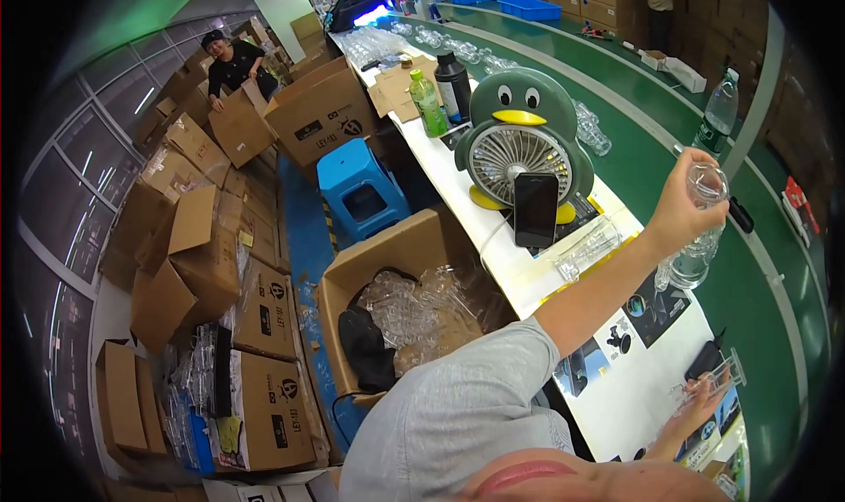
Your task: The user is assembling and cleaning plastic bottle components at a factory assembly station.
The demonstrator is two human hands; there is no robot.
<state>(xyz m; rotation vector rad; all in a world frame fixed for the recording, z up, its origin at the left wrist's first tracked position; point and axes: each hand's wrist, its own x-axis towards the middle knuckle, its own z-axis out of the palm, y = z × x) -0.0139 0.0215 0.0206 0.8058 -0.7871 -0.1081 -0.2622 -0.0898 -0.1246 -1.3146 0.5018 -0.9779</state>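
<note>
My left hand (691, 204), at the end of a bare forearm and grey sleeve, reaches out over the right side of the table. Its fingers are closed round a clear plastic part (707, 181) with a round rim. Just below that hand is a clear, bottle-shaped plastic piece (692, 266); I cannot tell whether the two are joined. Lower down, my right hand (695, 402) grips another clear plastic part (727, 374) with a flat flange at its end. A black object (706, 358) lies close beside that hand.
A penguin-shaped fan (519, 154) stands on the white table (506, 269) behind a phone (535, 210). Left of them are a green bottle (426, 104) and a black bottle (452, 88). An open carton (352, 269) holds clear parts. A green conveyor (656, 145) curves past; a person (236, 72) stands among cartons.
</note>
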